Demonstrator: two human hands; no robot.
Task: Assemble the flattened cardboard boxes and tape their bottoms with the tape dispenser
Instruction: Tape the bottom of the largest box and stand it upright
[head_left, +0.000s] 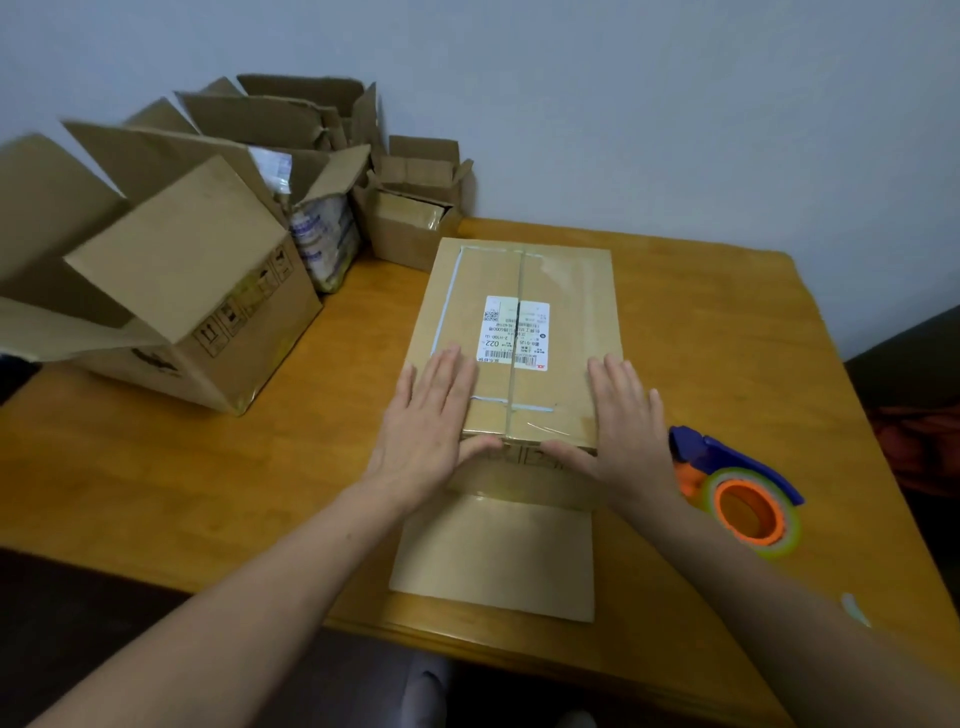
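Cardboard box (519, 332) sits mid-counter (260, 467), set up w/ its closed face upward, a white shipping label (514, 332) across the centre seam and what looks like old clear tape along it; one loose flap (493, 556) lies flat toward the person, reaching almost to the counter edge. Left hand (431, 415) & right hand (623, 410) are both spread flat, palms down on the near corners of the top face, thumbs hooked over the front edge, pinching nothing. Tape dispenser (737, 483), blue body w/ orange core, lies on its side just right of the right hand, untouched. Other open boxes (171, 291) are stacked at the far left, well apart. Handling, imo: box prob empty so very light, will skid on the smooth wood if pushed sideways; corrugated walls stiff along the panels but fold easily at creases, so press near edges/corners, not mid-panel where it would cave. Taped patches look slick; bare board grips better. To lift or flip, take opposite side walls w/ both hands, not the loose flap.
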